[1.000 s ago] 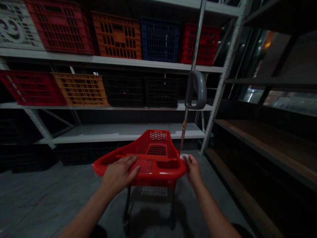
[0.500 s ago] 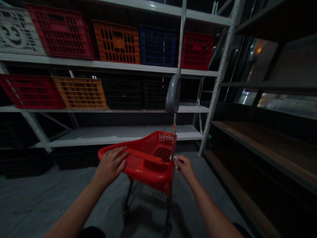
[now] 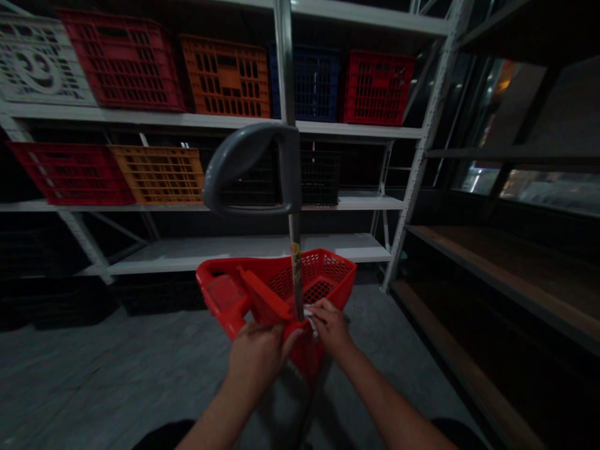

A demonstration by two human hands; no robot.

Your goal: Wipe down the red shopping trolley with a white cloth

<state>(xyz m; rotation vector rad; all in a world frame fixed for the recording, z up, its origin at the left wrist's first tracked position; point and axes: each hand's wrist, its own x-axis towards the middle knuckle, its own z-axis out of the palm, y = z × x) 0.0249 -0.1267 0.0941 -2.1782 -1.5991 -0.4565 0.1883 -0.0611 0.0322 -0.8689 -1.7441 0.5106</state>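
A small red plastic shopping cart [image 3: 276, 275] stands turned on the floor before me, one corner toward me. From that corner rises a metal pole [image 3: 296, 269] with a grey loop handle [image 3: 253, 169] on it. My left hand [image 3: 257, 353] is closed on the cart's near rim, fingers over the edge, just left of the pole. At the pole's foot my right hand [image 3: 330, 325] pinches a crumpled white cloth [image 3: 310, 319] against the cart's corner. Part of the cloth is hidden by the fingers.
Behind the cart runs a white metal rack [image 3: 234, 117] with several plastic crates, among them an orange crate [image 3: 227, 75] and a yellow crate [image 3: 159, 175]. Dark shelving with a brown board [image 3: 497, 269] stands close on the right. Grey concrete floor [image 3: 94, 375] lies below.
The cart has turned, so its pole corner now points toward me and the loop handle shows broadside. My left hand has shifted right and down along the rim; my right hand moved slightly left with the cloth.
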